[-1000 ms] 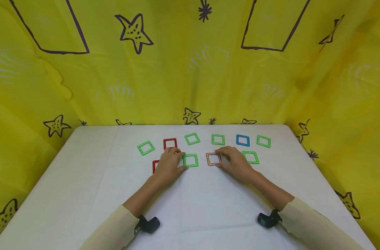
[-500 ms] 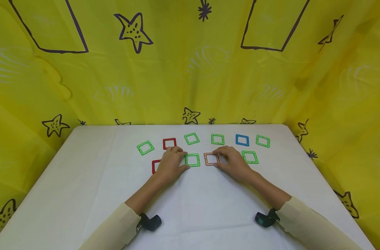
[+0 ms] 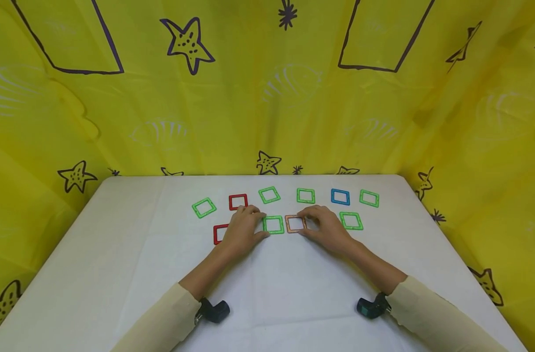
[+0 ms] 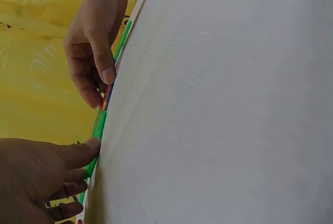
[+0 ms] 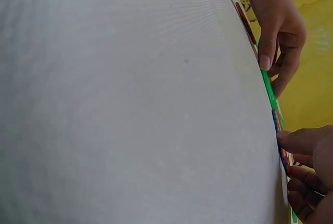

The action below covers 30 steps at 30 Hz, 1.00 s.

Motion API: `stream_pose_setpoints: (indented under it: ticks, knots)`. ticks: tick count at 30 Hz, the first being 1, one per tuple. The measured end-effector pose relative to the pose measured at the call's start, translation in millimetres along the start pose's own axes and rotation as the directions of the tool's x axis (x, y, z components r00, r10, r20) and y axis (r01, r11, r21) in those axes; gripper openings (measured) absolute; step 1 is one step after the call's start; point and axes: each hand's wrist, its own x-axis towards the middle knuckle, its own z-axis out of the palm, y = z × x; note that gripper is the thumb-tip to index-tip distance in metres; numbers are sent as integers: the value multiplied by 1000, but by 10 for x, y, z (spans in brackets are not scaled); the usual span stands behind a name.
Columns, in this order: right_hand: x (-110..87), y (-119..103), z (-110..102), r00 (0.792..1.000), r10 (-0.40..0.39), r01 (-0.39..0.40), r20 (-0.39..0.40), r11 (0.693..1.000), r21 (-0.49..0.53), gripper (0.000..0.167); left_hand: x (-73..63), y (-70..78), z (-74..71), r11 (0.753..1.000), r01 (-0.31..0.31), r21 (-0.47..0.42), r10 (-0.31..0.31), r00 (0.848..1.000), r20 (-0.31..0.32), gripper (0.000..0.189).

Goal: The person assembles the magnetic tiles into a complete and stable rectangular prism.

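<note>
— On the white table (image 3: 267, 283), what's held?
— The left hand (image 3: 239, 231), thumb and fingers partly spread, pinches a green square frame (image 3: 282, 224).
— And the right hand (image 3: 329, 229)?
— Likewise spread, pinching an orange square frame (image 3: 288, 224) just beside the green one.

My feed shows a white table (image 3: 267, 288) with rounded far corners and faint creases crossing its near half. Behind the table's far edge I see a yellow curtain (image 3: 232, 112), which also hangs along both its sides. Just above the middle of that edge I make out a small starfish (image 3: 267, 164); a second starfish (image 3: 77, 176) is printed left of the table's far left corner, a larger starfish (image 3: 188, 45) well above the table, and a pale fish print (image 3: 291, 82) above its middle.
</note>
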Motion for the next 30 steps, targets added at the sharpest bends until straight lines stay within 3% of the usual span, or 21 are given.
stream_pose_setpoints:
  ticks: [30]
  knots:
    - [12,-45,51,1000,11,-11,-1,999,35,44,-23,32,5,999,19,-44,-19,1000,-6,59]
